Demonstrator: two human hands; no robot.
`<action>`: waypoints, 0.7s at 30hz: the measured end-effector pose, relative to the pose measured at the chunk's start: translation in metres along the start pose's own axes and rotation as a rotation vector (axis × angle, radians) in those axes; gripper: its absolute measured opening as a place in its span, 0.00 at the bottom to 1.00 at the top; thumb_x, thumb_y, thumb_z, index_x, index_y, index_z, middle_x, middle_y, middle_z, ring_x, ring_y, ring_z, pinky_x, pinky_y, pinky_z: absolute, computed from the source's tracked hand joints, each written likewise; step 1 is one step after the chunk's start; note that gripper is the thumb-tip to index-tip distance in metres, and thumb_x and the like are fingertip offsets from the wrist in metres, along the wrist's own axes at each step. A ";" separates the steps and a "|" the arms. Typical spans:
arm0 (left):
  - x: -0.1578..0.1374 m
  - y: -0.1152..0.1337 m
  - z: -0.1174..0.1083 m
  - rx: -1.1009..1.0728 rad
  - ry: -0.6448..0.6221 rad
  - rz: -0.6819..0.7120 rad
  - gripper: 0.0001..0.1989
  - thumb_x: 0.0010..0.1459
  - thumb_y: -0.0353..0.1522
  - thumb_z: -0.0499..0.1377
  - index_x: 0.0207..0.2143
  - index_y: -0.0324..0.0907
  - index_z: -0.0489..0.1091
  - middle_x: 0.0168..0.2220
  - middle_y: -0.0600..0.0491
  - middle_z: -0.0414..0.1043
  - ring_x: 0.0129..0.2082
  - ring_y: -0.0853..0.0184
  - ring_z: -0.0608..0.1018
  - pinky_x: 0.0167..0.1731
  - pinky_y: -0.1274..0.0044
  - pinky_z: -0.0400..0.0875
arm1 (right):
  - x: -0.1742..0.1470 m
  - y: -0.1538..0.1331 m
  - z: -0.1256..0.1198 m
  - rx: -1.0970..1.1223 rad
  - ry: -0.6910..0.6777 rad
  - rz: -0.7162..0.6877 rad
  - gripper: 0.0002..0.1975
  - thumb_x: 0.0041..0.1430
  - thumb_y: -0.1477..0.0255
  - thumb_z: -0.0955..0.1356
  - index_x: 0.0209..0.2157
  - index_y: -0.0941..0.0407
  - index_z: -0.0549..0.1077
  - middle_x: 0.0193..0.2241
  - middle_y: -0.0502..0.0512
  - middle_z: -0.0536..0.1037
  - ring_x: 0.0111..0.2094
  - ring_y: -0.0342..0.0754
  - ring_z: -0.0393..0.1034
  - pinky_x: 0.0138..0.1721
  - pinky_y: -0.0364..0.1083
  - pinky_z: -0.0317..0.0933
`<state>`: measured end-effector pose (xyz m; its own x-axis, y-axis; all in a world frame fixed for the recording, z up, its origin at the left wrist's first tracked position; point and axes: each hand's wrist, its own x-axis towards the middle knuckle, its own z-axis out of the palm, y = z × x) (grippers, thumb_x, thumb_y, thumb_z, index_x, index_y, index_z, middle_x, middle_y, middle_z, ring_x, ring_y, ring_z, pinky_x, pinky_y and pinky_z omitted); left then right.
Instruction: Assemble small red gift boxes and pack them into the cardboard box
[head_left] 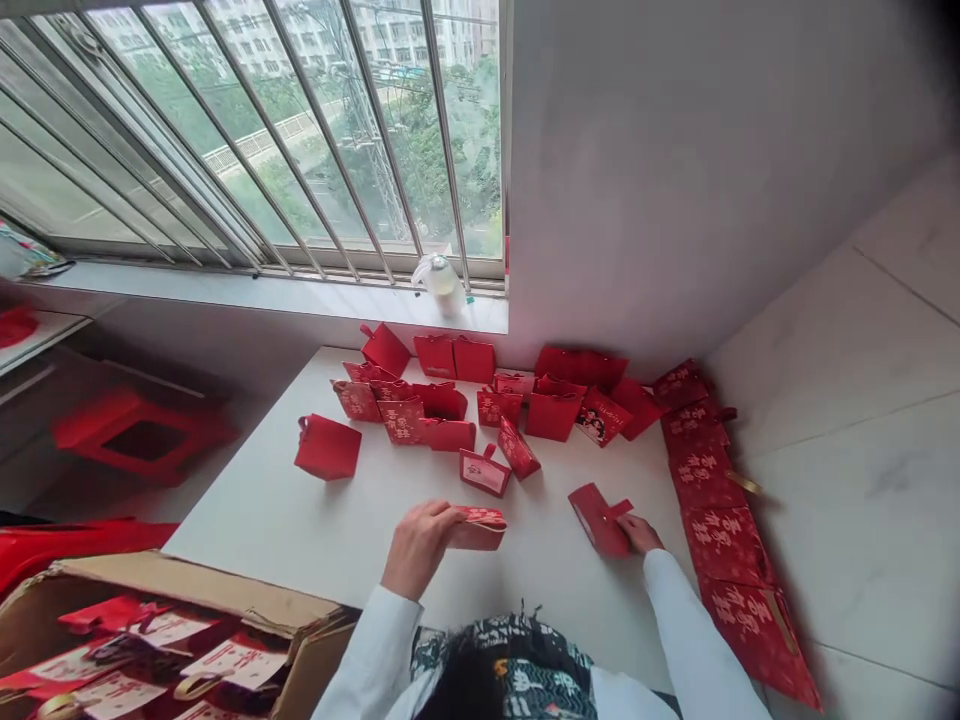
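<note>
While left hand fingers grip a red box, right hand grips another red box

Daylight from window — edges warped, corner dark.

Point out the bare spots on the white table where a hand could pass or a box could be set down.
The white table is bare at near left, between the lone red box, the cardboard carton and the left hand. A smaller gap lies between the left hand and right hand. The far side under the window is crowded with red boxes; flat red bags line the right edge.
</note>
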<state>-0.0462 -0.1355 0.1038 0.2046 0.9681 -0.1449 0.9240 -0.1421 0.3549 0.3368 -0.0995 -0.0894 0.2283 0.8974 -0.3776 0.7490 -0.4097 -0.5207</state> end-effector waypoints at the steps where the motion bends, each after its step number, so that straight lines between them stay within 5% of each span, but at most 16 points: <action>1: -0.002 -0.003 -0.003 0.005 0.024 -0.007 0.12 0.62 0.30 0.50 0.37 0.47 0.74 0.33 0.53 0.73 0.35 0.66 0.74 0.35 0.76 0.65 | 0.003 -0.003 0.001 -0.004 -0.062 0.002 0.15 0.59 0.65 0.62 0.25 0.56 0.73 0.23 0.50 0.77 0.27 0.45 0.72 0.31 0.43 0.65; 5: -0.005 -0.006 -0.008 -0.005 0.127 -0.008 0.14 0.63 0.33 0.48 0.38 0.46 0.74 0.32 0.53 0.72 0.33 0.65 0.74 0.32 0.76 0.66 | 0.001 -0.031 0.015 0.025 -0.196 -0.023 0.11 0.59 0.66 0.66 0.30 0.60 0.72 0.27 0.49 0.75 0.30 0.42 0.70 0.37 0.46 0.64; 11: 0.012 0.014 -0.033 -0.116 0.116 0.044 0.13 0.64 0.33 0.48 0.38 0.43 0.72 0.34 0.53 0.71 0.34 0.67 0.74 0.33 0.77 0.66 | -0.018 -0.093 0.028 0.112 -0.131 -0.094 0.08 0.53 0.73 0.66 0.36 0.56 0.73 0.36 0.53 0.75 0.38 0.47 0.70 0.40 0.46 0.61; 15: 0.039 0.045 -0.054 -0.086 0.125 0.249 0.14 0.65 0.33 0.47 0.37 0.43 0.72 0.34 0.53 0.71 0.34 0.67 0.72 0.34 0.77 0.66 | -0.037 -0.137 -0.039 0.284 -0.080 -0.239 0.17 0.61 0.64 0.60 0.47 0.55 0.69 0.43 0.55 0.74 0.42 0.46 0.70 0.42 0.44 0.62; 17: 0.054 0.067 -0.061 -0.046 0.152 0.372 0.14 0.65 0.34 0.47 0.36 0.44 0.72 0.33 0.53 0.71 0.34 0.66 0.71 0.33 0.76 0.65 | -0.057 -0.164 -0.087 0.403 -0.117 -0.489 0.21 0.59 0.60 0.63 0.51 0.53 0.67 0.46 0.54 0.74 0.46 0.47 0.68 0.44 0.45 0.63; 19: 0.070 0.092 -0.065 -0.021 0.169 0.496 0.15 0.65 0.34 0.46 0.35 0.44 0.72 0.32 0.53 0.71 0.33 0.66 0.70 0.33 0.76 0.64 | -0.082 -0.190 -0.128 0.316 -0.082 -0.693 0.27 0.50 0.59 0.70 0.53 0.50 0.67 0.48 0.53 0.73 0.48 0.51 0.66 0.47 0.47 0.61; 21: 0.089 0.117 -0.065 -0.025 0.164 0.604 0.17 0.66 0.33 0.45 0.35 0.43 0.72 0.31 0.52 0.70 0.31 0.67 0.69 0.32 0.76 0.64 | -0.101 -0.207 -0.153 0.139 0.014 -0.662 0.19 0.54 0.61 0.69 0.48 0.48 0.71 0.43 0.51 0.76 0.44 0.50 0.69 0.43 0.47 0.61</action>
<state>0.0591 -0.0529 0.1922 0.6343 0.7379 0.2306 0.6528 -0.6710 0.3517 0.2541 -0.0801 0.1733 -0.2428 0.9679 0.0644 0.6470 0.2111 -0.7327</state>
